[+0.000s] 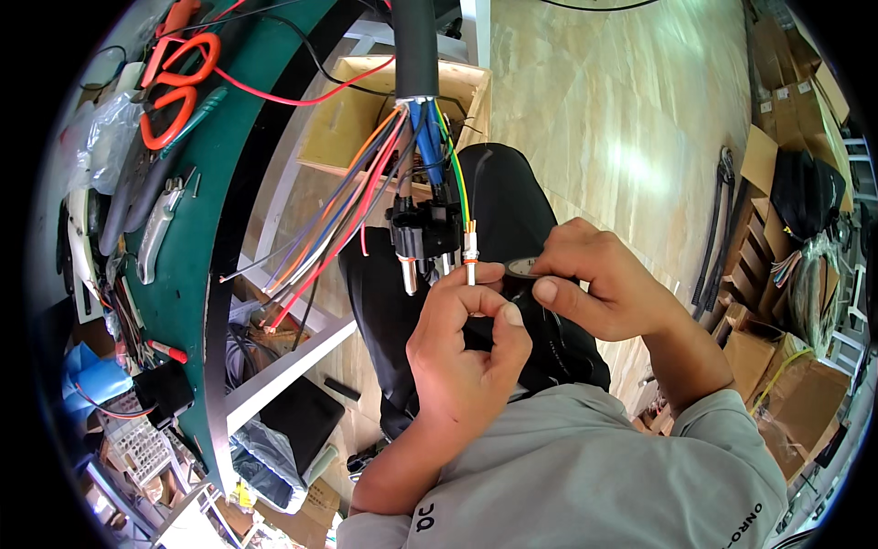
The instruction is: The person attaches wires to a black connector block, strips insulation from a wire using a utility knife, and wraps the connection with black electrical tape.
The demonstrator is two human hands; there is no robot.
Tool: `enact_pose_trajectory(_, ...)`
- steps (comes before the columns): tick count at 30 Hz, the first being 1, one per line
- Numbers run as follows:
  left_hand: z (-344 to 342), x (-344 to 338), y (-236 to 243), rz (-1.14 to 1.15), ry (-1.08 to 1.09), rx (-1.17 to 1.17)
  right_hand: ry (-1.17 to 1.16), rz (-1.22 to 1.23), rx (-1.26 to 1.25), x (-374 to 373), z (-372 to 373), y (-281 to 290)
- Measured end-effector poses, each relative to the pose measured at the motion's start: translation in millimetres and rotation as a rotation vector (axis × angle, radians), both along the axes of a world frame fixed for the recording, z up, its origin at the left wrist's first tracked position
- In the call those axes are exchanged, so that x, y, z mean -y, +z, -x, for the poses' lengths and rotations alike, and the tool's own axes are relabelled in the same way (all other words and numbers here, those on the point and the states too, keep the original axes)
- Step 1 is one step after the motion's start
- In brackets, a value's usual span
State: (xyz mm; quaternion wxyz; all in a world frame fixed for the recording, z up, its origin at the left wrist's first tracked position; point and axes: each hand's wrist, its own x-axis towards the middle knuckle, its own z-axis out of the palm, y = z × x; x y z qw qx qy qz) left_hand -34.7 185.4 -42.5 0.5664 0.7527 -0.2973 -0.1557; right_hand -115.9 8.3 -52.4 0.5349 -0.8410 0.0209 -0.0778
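Observation:
A thick black cable (pixel 416 50) hangs from the top, its sheath ending in a fan of coloured wires (pixel 343 210). Below it, a black connector block (pixel 426 229) carries metal pins. A yellow-green wire (pixel 459 178) ends in a metal pin terminal (pixel 471 247) with an orange ring. My left hand (pixel 466 343) is closed just under this terminal, its index finger touching or passing behind the pin; what the fingertips hold is hidden. Right beside it, my right hand (pixel 599 279) grips a roll of black tape (pixel 523 267) between thumb and fingers.
A green-topped bench (pixel 197 229) on the left bears orange-handled scissors (pixel 178 96), a utility knife (pixel 160 224) and a red marker (pixel 167 351). Beyond my knees stands a wooden box (pixel 338 151). Cardboard boxes (pixel 796 398) line the right side.

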Motion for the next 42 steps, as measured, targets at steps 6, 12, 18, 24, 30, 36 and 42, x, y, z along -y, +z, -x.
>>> enact_pose_trajectory(6, -7.1, 0.2, 8.1, -0.031, 0.005, -0.076, -0.023, -0.014, -0.03, -2.2, -15.2, 1.1)
enact_pose_trajectory(12, -10.6, 0.8, 13.4, -0.015, 0.073, -0.328, -0.105, -0.311, -0.202, -0.3, -13.4, -1.5)
enact_pose_trajectory(18, -21.7, 3.4, 16.2, -0.136, -0.032, -0.53, -0.118, -0.391, -0.227, 7.4, -19.5, 17.2)
enact_pose_trajectory(24, -17.7, 12.6, 11.6, -0.124, 0.015, -0.554, -0.09, -0.141, -0.268, 18.5, -38.0, 18.4)
enact_pose_trajectory(30, -14.9, 17.0, -0.9, -0.047, 0.113, -0.507, 0.011, 0.114, -0.191, 22.4, -46.6, 18.3)
enact_pose_trajectory(36, -13.4, 28.8, -1.4, -0.058, 0.23, -0.475, 0.019, 0.338, -0.141, 19.5, -55.8, 21.6)
enact_pose_trajectory(42, -12.4, 30.2, -1.1, -0.104, 0.305, -0.438, 0.009, 0.153, -0.146, 18.8, -53.0, 16.3)
